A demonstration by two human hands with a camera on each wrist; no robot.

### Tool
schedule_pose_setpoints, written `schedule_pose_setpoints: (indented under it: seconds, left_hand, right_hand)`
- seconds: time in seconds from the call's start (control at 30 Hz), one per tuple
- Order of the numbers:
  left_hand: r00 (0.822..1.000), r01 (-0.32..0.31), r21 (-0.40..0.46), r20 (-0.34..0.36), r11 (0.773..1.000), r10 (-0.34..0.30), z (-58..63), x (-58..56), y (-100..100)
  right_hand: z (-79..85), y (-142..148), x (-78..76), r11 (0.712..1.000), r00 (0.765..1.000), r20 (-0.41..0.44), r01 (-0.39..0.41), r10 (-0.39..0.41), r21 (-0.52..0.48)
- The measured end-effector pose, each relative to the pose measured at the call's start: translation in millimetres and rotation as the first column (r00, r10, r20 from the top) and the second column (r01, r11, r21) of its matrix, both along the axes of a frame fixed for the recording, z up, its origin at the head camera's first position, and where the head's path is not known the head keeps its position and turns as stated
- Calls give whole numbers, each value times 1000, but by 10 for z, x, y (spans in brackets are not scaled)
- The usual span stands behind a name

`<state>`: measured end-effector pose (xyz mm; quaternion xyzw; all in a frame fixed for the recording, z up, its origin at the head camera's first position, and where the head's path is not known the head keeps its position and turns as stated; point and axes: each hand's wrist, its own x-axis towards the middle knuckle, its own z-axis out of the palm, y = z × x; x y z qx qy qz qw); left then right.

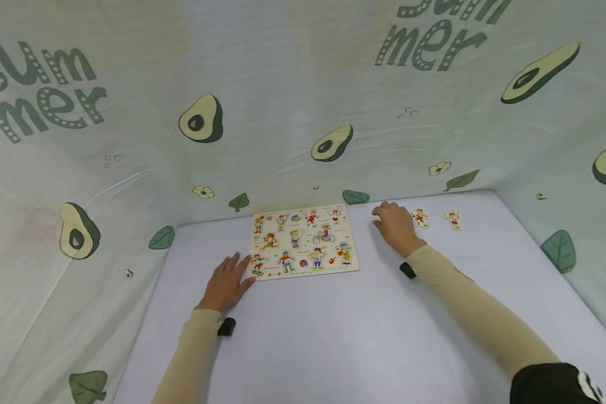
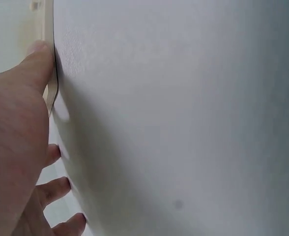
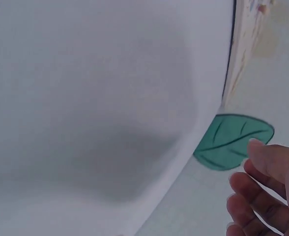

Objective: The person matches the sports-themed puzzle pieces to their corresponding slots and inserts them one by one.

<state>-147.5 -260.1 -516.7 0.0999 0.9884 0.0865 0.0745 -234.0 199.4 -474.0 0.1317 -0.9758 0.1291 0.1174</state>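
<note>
A wooden picture puzzle board (image 1: 305,274) with several cartoon children playing sports lies towards the back of the white table. My left hand (image 1: 226,282) rests at the board's lower left corner, fingers spread. The left wrist view shows its thumb (image 2: 36,66) against the board's edge. To the right of the board my right hand (image 1: 398,227) hovers with loosely bent fingers, and nothing shows between them in the right wrist view. Close beside that hand is a loose child-shaped puzzle piece (image 1: 420,217). A second loose piece (image 1: 453,219) lies farther right, untouched.
A pale cloth (image 1: 262,140) printed with avocados and leaves rises behind the table and at both sides. The white tabletop (image 1: 328,342) stretches in front of the board. A black object (image 1: 550,384) shows at the lower right, by the right arm.
</note>
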Motion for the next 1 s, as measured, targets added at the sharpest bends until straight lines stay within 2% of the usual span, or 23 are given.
schedule_pose_setpoints:
  seconds: [0.23,0.43,0.83,1.0]
  left_hand:
    - [1000,1,-19,5,1000,-1,26,-18,-19]
    - [1000,-8,-12,29,1000,8,38,-38,-17]
    - [999,19,-8,27,1000,-19,113,-76,-35]
    - [999,26,5,33,1000,-26,118,-83,-40]
  right_hand:
    - [-50,449,10,999,999,-3,44,-45,-32]
    - [-92,691,8,997,997,12,73,-73,-24]
    - [-167,852,-29,996,995,55,89,-89,0]
    - [-193,910,-69,995,994,49,99,-100,12]
